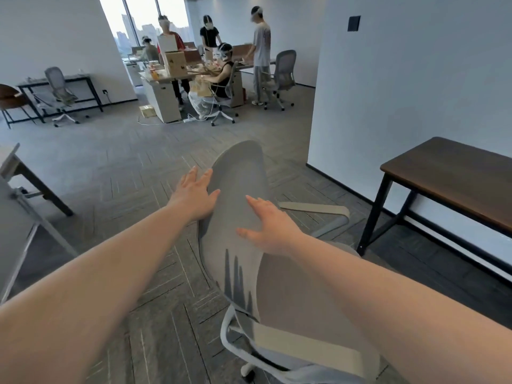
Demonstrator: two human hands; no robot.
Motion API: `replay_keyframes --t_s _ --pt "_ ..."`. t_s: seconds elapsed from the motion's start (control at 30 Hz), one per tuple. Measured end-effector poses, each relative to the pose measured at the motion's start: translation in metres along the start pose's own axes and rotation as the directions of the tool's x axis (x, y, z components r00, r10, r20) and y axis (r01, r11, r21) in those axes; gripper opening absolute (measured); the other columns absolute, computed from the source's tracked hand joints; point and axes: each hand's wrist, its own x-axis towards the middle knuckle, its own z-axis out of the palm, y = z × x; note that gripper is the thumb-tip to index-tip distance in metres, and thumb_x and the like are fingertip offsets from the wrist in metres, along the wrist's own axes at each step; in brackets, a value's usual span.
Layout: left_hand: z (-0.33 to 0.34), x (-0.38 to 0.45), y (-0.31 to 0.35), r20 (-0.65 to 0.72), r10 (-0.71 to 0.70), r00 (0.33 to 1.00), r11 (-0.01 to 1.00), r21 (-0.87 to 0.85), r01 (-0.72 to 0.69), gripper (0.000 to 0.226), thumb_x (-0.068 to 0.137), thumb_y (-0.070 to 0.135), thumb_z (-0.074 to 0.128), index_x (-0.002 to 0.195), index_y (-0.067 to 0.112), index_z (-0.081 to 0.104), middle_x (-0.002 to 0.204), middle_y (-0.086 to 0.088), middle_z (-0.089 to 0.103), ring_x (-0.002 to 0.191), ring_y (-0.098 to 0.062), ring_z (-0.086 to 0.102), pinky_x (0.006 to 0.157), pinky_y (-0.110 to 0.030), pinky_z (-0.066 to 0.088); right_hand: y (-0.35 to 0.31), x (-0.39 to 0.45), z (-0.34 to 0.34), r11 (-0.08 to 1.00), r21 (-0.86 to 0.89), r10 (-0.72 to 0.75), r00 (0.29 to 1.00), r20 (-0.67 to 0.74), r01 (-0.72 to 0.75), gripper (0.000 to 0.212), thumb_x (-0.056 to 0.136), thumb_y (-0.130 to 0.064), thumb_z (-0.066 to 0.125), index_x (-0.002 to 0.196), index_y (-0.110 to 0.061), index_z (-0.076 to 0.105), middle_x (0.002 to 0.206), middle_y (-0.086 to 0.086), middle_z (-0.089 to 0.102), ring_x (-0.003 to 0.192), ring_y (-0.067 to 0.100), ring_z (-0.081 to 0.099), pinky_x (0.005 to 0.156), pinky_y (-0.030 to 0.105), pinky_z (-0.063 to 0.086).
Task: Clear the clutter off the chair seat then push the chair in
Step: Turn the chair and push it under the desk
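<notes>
A grey mesh office chair (238, 173) stands in front of me with its back turned my way. My left hand (194, 195) rests flat against the left edge of the backrest, fingers spread. My right hand (268, 225) lies flat on the right side of the backrest, fingers apart. Neither hand holds anything. The right armrest (315, 209) sticks out beyond the back. The seat is hidden behind the backrest and my right arm, so I cannot tell what lies on it.
A dark wooden table (454, 187) with black legs stands at the right by the white wall. A grey desk edge (16, 214) is at the left. Several people work around desks (163, 92) in the background. Grey carpet (116, 162) stretches between.
</notes>
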Motion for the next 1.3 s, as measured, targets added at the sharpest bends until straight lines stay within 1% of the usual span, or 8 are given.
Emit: replay_keyframes --t_s 0.17,0.3,0.43,0.63,0.8,0.97,1.17,1.3 --pt "0.009 0.019 -0.025 0.097 0.01 0.995 0.976 -0.219 0.011 0.068 0.098 0.04 0.036 0.152 0.013 0.005 0.161 -0.011 0.007 0.149 -0.025 0.008 0.12 -0.038 0.012 -0.04 0.035 0.024 1.0 -0.003 0.002 0.999 0.039 -0.002 0.092 0.084 -0.061 0.052 0.152 -0.02 0.006 0.161 0.002 0.016 0.149 0.018 0.01 0.119 0.048 0.018" --pt "0.014 0.021 -0.026 0.145 0.042 0.988 0.941 -0.339 0.01 0.052 0.098 0.033 0.038 0.144 0.011 0.027 0.146 -0.017 0.042 0.131 -0.034 0.043 0.109 -0.042 0.035 -0.062 0.051 0.037 0.999 0.029 0.015 0.997 0.071 -0.017 0.101 0.081 -0.063 0.056 0.152 -0.013 0.004 0.161 0.004 0.016 0.149 0.02 0.014 0.119 0.047 0.021" --pt "0.014 0.023 -0.022 0.103 0.068 0.992 0.924 -0.383 -0.024 0.034 0.096 0.028 0.043 0.126 0.011 0.046 0.124 -0.017 0.06 0.113 -0.035 0.055 0.099 -0.044 0.044 -0.065 0.059 0.045 0.984 0.145 0.094 0.993 0.068 -0.103 0.107 0.077 -0.058 0.064 0.152 -0.01 0.005 0.157 0.008 0.027 0.144 0.025 0.029 0.115 0.041 0.032" --pt "0.013 0.015 -0.017 0.105 0.126 0.987 0.866 -0.497 -0.058 0.034 0.09 0.032 0.051 0.122 0.02 0.052 0.12 -0.009 0.063 0.115 -0.032 0.058 0.099 -0.048 0.048 -0.058 0.054 0.04 0.961 0.24 0.123 0.989 0.085 -0.14 0.074 0.082 -0.032 0.064 0.144 -0.012 0.029 0.133 0.01 0.056 0.123 0.028 0.052 0.096 0.034 0.045" --pt "0.019 -0.002 0.002 0.068 0.177 0.982 0.828 -0.55 -0.111 0.037 0.093 0.031 0.054 0.129 0.023 0.05 0.115 0.007 0.055 0.115 -0.012 0.048 0.089 -0.042 0.055 -0.045 0.035 0.03 0.948 0.288 0.119 0.991 0.064 -0.133 0.064 0.082 -0.026 0.063 0.139 -0.012 0.036 0.124 0.008 0.06 0.114 0.027 0.057 0.08 0.028 0.043" --pt "0.026 -0.015 0.032 0.063 0.266 0.962 0.832 -0.518 -0.197 0.047 0.093 0.034 0.054 0.136 0.018 0.046 0.132 -0.003 0.058 0.123 -0.021 0.054 0.093 -0.045 0.054 -0.022 0.009 0.011 0.93 0.343 0.129 0.991 0.035 -0.133 0.055 0.084 -0.017 0.06 0.134 -0.015 0.038 0.098 -0.006 0.05 0.091 0.014 0.048 0.058 0.016 0.035" --pt "0.04 -0.024 0.087 0.079 0.37 0.926 0.883 -0.338 -0.325 0.055 0.095 0.036 0.049 0.145 0.015 0.035 0.137 -0.003 0.056 0.125 -0.02 0.053 0.106 -0.032 0.04 0.026 -0.029 -0.016 0.925 0.309 0.237 0.971 -0.009 -0.223 0.045 0.079 -0.021 0.061 0.12 -0.012 0.043 0.102 0.01 0.061 0.085 0.025 0.055 0.069 0.035 0.043" --pt "0.05 -0.028 0.13 0.117 0.444 0.888 0.856 -0.348 -0.382 0.049 0.096 0.029 0.048 0.143 0.017 0.039 0.136 -0.002 0.057 0.125 -0.018 0.052 0.105 -0.03 0.04 0.064 -0.064 -0.039 0.914 0.307 0.286 0.958 -0.024 -0.265 0.055 0.08 -0.02 0.059 0.132 -0.014 0.039 0.111 0.012 0.061 0.089 0.022 0.055 0.078 0.038 0.049"
